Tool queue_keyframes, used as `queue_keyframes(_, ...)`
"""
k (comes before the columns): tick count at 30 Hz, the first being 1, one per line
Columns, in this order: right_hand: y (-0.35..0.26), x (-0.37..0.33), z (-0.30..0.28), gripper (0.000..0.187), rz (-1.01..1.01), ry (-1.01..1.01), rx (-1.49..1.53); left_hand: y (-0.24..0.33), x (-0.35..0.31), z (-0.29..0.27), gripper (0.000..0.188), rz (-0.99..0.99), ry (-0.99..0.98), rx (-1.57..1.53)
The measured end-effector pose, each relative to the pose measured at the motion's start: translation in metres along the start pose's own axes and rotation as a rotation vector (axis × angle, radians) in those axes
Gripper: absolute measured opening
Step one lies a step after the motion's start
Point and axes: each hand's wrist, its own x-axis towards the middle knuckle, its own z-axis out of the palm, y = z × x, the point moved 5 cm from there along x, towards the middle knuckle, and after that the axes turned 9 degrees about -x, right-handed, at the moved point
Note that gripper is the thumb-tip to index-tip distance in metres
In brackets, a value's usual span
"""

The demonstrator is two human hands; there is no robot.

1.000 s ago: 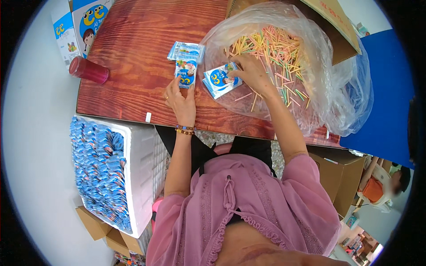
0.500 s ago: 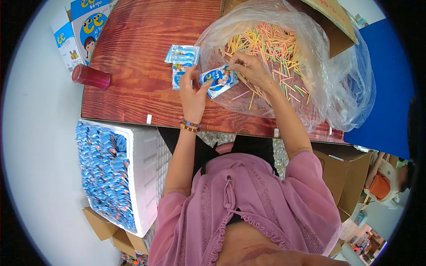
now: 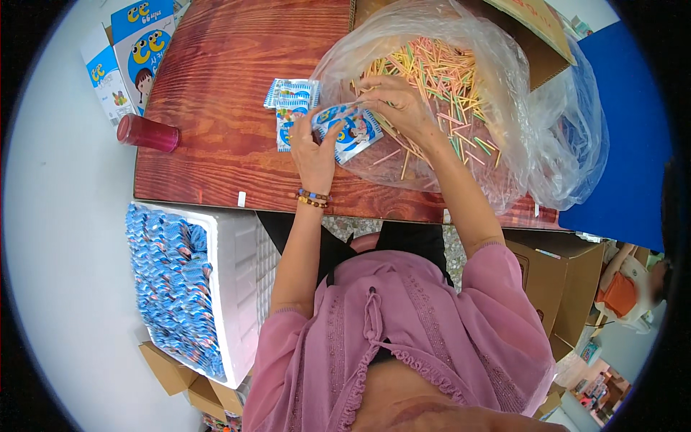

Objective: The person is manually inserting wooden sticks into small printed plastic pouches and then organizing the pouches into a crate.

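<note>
Pink sleeves frame two bare hands at work over a red-brown wooden table (image 3: 237, 86). The left hand (image 3: 314, 151), beaded bracelets (image 3: 312, 199) around its wrist, pinches the left end of a blue-and-white packet (image 3: 353, 138) between thumb and fingers. The right hand (image 3: 394, 108) brings its fingertips close together at the packet's upper edge; whether they grip the film or something else cannot be told. The packet is at the left side of a clear plastic bag (image 3: 504, 137), partly in front of it, its printed face up and its upper edge partly covered by fingers.

Inside the bag, thin pastel sticks (image 3: 443, 75) in pink, yellow and green lie in a loose heap, a few scattered toward the near edge. Just left of the bag, overlapping small packets (image 3: 291, 101) rest on the wood, the nearest partly hidden by the left hand. A red cylindrical container (image 3: 150, 134) lies at the table's left edge, near printed cartons (image 3: 147, 57). Below stands a white foam box (image 3: 239, 281) packed with rows of blue packets (image 3: 176, 295). At far right, beyond a cardboard box (image 3: 561, 288), another person (image 3: 633, 291) is partly visible.
</note>
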Motion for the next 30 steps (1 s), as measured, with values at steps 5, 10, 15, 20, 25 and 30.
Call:
queue_keyframes(5,-0.011,-0.001,0.002,0.009,0.286,-0.169,0.374,-0.018,0.0,-0.006,0.018,-0.135,-0.047,-0.337)
queue_keyframes(10,-0.017,-0.023,0.015,0.009,0.521,-0.177,0.629,-0.005,-0.015,0.0,0.012,-0.485,-0.073,-0.796)
queue_keyframes(15,-0.025,-0.032,0.017,0.009,0.547,-0.118,0.598,-0.007,-0.028,-0.004,0.01,-0.568,-0.067,-0.839)
queue_keyframes(20,-0.022,-0.049,0.021,0.012,0.622,-0.138,0.572,-0.011,-0.048,-0.001,0.012,-0.666,0.008,-0.963)
queue_keyframes(25,-0.018,-0.062,0.025,0.016,0.616,-0.102,0.538,-0.017,-0.061,0.0,0.011,-0.739,0.06,-1.115)
queue_keyframes(30,-0.03,-0.052,-0.004,0.013,0.394,0.033,0.69,-0.019,-0.068,-0.003,0.013,-0.865,0.15,-1.183)
